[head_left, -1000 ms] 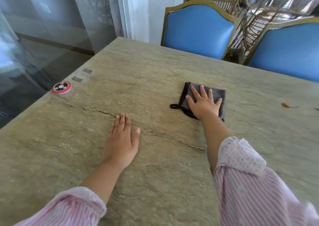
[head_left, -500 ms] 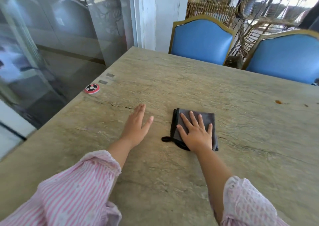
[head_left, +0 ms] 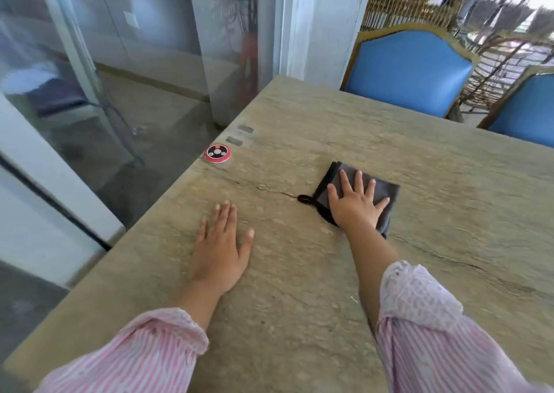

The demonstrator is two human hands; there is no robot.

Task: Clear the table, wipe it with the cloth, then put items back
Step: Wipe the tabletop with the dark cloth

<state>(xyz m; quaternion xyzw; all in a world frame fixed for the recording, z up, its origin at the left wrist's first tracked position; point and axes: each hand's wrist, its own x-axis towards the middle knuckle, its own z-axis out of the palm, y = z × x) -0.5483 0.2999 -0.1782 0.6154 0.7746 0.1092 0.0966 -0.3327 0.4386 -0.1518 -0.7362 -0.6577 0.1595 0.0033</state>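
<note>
A folded dark grey cloth [head_left: 386, 190] with a black edge and loop lies on the stone table [head_left: 449, 212]. My right hand [head_left: 355, 205] presses flat on the cloth with its fingers spread and straight. To the left of it, my left hand [head_left: 220, 250] rests palm down on the bare table top, fingers straight. A small round red and black call button [head_left: 218, 153] sits at the table's left edge, beyond my left hand.
Two blue chairs [head_left: 407, 71] with gold frames stand at the far side of the table. A glass wall [head_left: 120, 62] and a white pillar [head_left: 317, 26] rise on the left. The table's left edge drops to the floor. Two small grey tabs [head_left: 239, 136] lie near the button.
My right hand has slid the cloth back away from me after pulling it nearer. The view has swung left, showing more glass wall. My left hand stays flat on the table.
</note>
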